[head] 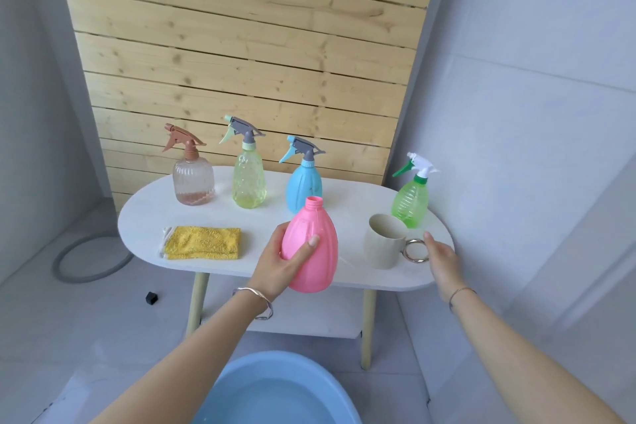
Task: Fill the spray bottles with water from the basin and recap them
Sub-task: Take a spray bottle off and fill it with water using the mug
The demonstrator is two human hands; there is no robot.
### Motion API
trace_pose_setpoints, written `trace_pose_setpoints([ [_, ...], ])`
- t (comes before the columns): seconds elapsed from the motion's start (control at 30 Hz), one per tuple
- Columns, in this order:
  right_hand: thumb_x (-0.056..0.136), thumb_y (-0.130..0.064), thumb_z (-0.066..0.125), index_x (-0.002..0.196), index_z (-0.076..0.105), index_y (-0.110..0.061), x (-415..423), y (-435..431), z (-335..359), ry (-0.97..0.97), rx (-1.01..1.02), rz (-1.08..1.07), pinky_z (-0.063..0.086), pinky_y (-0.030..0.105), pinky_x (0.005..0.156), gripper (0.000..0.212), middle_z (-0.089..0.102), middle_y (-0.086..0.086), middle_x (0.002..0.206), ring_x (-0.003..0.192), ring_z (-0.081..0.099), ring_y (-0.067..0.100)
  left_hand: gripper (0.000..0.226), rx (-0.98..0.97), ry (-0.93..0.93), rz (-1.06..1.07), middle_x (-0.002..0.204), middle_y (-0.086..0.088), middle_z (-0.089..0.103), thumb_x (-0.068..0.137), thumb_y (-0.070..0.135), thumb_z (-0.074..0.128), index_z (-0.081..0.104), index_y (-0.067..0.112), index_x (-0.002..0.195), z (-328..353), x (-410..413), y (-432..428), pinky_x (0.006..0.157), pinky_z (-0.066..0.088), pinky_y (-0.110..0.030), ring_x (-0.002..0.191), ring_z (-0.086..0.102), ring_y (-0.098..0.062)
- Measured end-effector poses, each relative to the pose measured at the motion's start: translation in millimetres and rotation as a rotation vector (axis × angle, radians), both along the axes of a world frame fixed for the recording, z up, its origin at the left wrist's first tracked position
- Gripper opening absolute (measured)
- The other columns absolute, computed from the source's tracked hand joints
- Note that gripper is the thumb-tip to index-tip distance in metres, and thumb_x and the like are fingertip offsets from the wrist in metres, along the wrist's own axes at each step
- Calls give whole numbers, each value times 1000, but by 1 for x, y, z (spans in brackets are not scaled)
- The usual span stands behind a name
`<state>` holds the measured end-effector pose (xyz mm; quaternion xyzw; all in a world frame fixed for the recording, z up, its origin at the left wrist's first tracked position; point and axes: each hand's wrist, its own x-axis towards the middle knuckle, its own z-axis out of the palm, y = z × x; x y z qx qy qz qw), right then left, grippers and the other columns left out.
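My left hand [280, 260] grips an uncapped pink bottle [315, 253] above the front edge of the white oval table [144, 217]. Its neck is bare and open; no pink spray head is in view. My right hand [442, 260] reaches with straight fingers beside the metal ring handle of a beige cup [383, 241], close to it but holding nothing. At the back of the table stand capped spray bottles: a brown-clear one [193, 179], a yellow-green one [248, 179], a blue one [304, 182] and a green one [411, 198]. A blue basin [275, 392] with water sits on the floor below.
A folded yellow cloth [201, 243] lies on the table's front left. A grey hose [89, 260] coils on the floor at left, next to a small black object [151, 298]. A wooden slat panel [241, 45] backs the table. A wall stands close on the right.
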<state>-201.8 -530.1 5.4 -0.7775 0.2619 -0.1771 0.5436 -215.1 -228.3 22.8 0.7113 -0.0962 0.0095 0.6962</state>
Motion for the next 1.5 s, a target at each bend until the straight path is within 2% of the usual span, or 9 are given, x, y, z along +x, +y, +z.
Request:
trace_pose_setpoints([
  [0.1,99,-35,46,102,60,-3,-2,7,-7,-2,56,-11,39,35,83,35,55,11,98,93,47,23,73,2,12,1,111,10,62,63,65,65,53,24,122,-5,-8,-1,67,49,-10,100,60,-1],
  [0.2,99,-34,45,110,52,3,-5,14,-10,-25,141,-28,36,30,76,39,59,19,112,108,53,33,77,7,18,19,111,8,62,60,68,65,53,23,122,-4,-17,0,67,49,-10,98,60,0],
  [0.27,100,-34,43,111,48,2,-7,20,-10,3,176,-29,33,30,81,37,58,19,115,100,50,29,69,-6,39,29,112,6,62,69,62,70,52,21,122,-3,-23,3,64,48,-9,96,59,0],
  [0.43,100,-33,43,100,44,-6,-31,24,9,-57,232,-49,30,30,76,27,46,9,98,87,41,22,63,-12,46,83,113,2,61,74,53,70,52,19,124,7,-51,14,61,48,-9,95,59,-1],
  [0.63,96,-37,52,83,49,-11,-78,39,51,-210,244,55,36,23,70,28,52,3,75,72,48,13,85,-67,43,104,111,12,58,47,70,63,47,31,120,23,-97,30,64,47,-13,96,58,0],
  [0.83,90,-22,63,67,47,-15,-114,84,65,-310,425,201,40,34,79,29,42,-2,60,57,43,12,90,-81,84,138,111,11,55,50,62,73,42,26,126,8,-129,45,77,50,-27,97,58,-5],
  [1.0,82,-23,72,55,47,-20,-137,115,23,-159,386,254,37,35,77,37,46,-6,57,59,50,13,100,-50,154,164,114,2,56,39,61,76,39,25,124,-32,-149,64,80,51,-31,98,60,-10],
  [1.13,83,-29,72,61,36,-19,-159,142,-39,29,324,271,26,26,61,44,37,-4,60,64,37,14,99,42,204,148,111,6,56,36,61,77,40,29,122,-72,-160,84,77,50,-26,97,59,-10],
  [1.5,88,-24,65,59,27,-19,-195,154,-188,354,58,327,21,18,43,48,28,-5,52,54,28,13,75,142,299,170,102,10,57,57,41,86,50,22,120,-160,-174,95,64,45,-16,90,58,-5],
])
